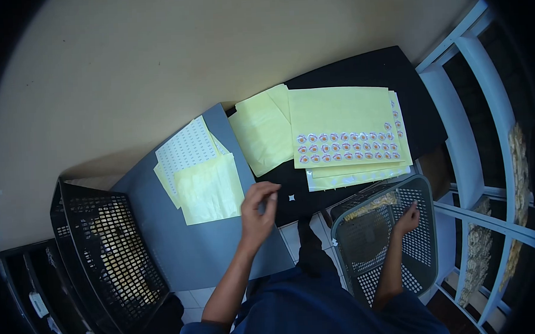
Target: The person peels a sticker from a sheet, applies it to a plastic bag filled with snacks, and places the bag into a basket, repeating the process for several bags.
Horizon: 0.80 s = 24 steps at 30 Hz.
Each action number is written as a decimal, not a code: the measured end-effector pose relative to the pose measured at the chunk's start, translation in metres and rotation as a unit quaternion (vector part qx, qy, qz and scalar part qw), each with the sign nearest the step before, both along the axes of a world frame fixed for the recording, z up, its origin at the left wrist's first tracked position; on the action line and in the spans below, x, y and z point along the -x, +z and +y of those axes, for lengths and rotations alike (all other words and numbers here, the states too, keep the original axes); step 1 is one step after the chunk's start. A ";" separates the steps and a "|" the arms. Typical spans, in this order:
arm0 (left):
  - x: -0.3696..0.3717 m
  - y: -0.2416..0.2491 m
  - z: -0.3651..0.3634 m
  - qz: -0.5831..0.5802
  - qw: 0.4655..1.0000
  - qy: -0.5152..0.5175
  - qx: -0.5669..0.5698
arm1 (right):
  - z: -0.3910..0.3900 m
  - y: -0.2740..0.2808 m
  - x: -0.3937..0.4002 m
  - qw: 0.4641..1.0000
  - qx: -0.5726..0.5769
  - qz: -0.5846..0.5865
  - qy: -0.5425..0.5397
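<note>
My left hand (pixel 259 218) hovers by the right edge of the grey tabletop, its thumb and fingertips drawn together in a pinch. Anything held there is too small to make out. Just right of it, a small whitish piece (pixel 291 197) lies on the black tabletop. Inside the opening of a grey-green plastic basket (pixel 433 231) is my right hand (pixel 407 219), fingers curled; what they hold, if anything, is hidden. A yellowish sticker sheet (pixel 340 113) with rows of round pink-and-orange stickers tops a stack on the black table (pixel 358 67).
Plain yellow sheets (pixel 260 131) lie left of the stack. On the grey table (pixel 157 231) are a white printed sheet (pixel 186 149) and a yellow backing sheet (pixel 209 190). A black crate (pixel 73 235) with yellowish packs stands left; white shelving (pixel 485 92) stands right.
</note>
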<state>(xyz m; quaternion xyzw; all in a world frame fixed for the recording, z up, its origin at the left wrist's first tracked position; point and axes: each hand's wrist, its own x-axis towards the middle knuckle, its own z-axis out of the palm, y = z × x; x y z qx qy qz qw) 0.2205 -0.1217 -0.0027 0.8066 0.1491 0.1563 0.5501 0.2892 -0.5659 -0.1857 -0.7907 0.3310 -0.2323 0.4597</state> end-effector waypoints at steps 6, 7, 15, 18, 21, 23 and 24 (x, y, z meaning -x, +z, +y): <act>0.001 0.022 -0.025 0.005 0.995 -0.078 -0.066 | 0.099 0.093 -0.075 0.945 -0.097 -0.238 0.204; 0.011 0.019 -0.017 0.020 0.992 -0.062 -0.110 | 0.128 0.107 -0.081 0.924 -0.123 -0.261 0.252; 0.108 0.011 0.051 0.209 0.886 0.094 -0.403 | 0.346 0.171 -0.030 0.715 -0.046 -0.128 0.686; 0.140 0.011 0.050 0.240 0.896 0.068 -0.368 | 0.391 0.175 0.005 0.613 0.139 -0.149 0.763; 0.166 0.019 0.044 0.225 0.911 0.047 -0.341 | 0.412 0.166 0.034 0.594 0.231 -0.133 0.759; 0.186 0.032 0.045 0.186 0.935 0.025 -0.300 | 0.418 0.167 0.044 0.595 0.246 -0.128 0.755; 0.195 0.049 0.043 0.168 0.946 0.017 -0.278 | 0.419 0.168 0.048 0.593 0.252 -0.124 0.755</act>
